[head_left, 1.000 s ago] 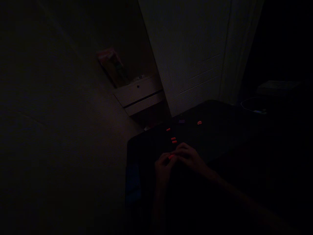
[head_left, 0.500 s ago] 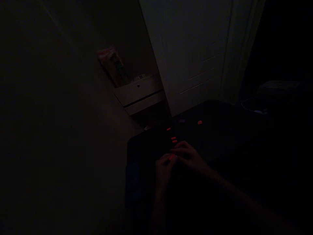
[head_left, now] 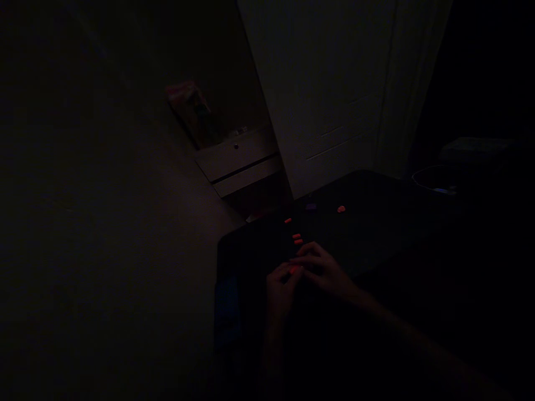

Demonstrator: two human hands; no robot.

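The scene is very dark. My left hand [head_left: 281, 287] is closed, pinching a small red piece [head_left: 293, 269] whose exact kind I cannot make out. From the right, my right hand [head_left: 321, 266] meets it, with bent fingers and thumb closed at the same piece. The fingers partly cover it. Just beyond the hands, two short red bars [head_left: 297, 239] lie close together on the dark table [head_left: 376, 223]. Another red bar [head_left: 288, 220] lies farther off. A rounded orange-red piece [head_left: 341, 209] is to the right, and a dim purple block [head_left: 310, 208] sits near the far edge.
A blue flat item [head_left: 227, 309] lies at the table's left edge. Behind stand a drawer unit [head_left: 238, 159] with a colourful packet [head_left: 190, 106] on top, and a pale door or panel [head_left: 326, 83]. At right is a thin pale loop [head_left: 424, 171], perhaps cable.
The hands stay almost in place, and the right fingers have shifted slightly left over the red piece. The picture has grown a little darker.
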